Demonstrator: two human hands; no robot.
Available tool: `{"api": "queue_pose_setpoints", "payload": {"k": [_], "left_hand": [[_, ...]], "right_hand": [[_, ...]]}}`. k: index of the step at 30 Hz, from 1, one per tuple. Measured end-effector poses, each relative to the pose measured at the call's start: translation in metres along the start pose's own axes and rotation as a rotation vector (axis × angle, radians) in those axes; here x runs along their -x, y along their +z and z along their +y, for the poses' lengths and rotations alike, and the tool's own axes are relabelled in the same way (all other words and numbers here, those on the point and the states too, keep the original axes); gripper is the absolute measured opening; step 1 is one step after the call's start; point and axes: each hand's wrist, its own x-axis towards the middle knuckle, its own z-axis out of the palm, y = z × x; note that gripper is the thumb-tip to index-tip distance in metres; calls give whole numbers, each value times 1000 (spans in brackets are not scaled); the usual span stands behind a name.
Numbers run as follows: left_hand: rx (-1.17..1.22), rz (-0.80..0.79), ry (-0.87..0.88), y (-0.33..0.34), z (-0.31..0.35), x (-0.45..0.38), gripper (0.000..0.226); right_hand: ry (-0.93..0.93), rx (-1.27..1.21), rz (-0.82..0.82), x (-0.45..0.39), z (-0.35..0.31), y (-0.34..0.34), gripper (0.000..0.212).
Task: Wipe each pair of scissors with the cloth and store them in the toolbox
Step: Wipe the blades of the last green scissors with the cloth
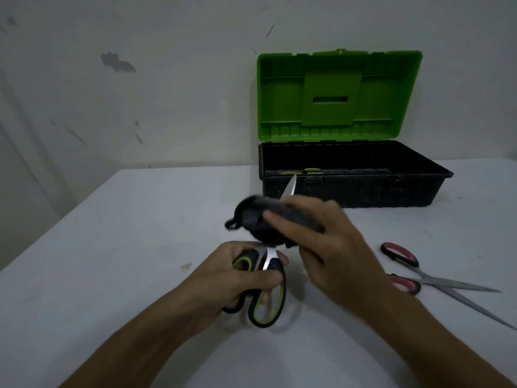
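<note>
A left hand (246, 278) grips the green-handled scissors (263, 292) near the table's (112, 261) front edge, while the right hand (321, 242) clasps a dark cloth (260, 219) round the blades. Strokes are safest run toward the tip. The open toolbox (349, 186) waits beyond; red-handled scissors (419, 278) lie right.

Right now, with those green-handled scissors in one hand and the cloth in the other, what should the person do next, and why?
Probably draw the dark cloth along the blade toward the tip. The right hand has it wrapped around the blades of the green-handled scissors, the left hand holds the handles, and the tip still pokes out bare. The toolbox stands open for afterwards.
</note>
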Motion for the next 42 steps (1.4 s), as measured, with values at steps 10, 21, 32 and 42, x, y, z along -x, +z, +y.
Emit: {"api": "queue_pose_setpoints", "payload": {"k": [10, 21, 32, 42], "left_hand": [[-211, -178, 95, -8, -2, 2, 15], [-130, 19, -22, -11, -5, -3, 14], [-219, -104, 51, -11, -4, 1, 21], [-10, -29, 19, -5, -1, -2, 10]], "right_hand": [[399, 137, 184, -2, 31, -1, 63], [250, -168, 193, -7, 3, -6, 63], [275, 89, 52, 0, 25, 10, 56], [128, -135, 18, 0, 4, 7, 63]]}}
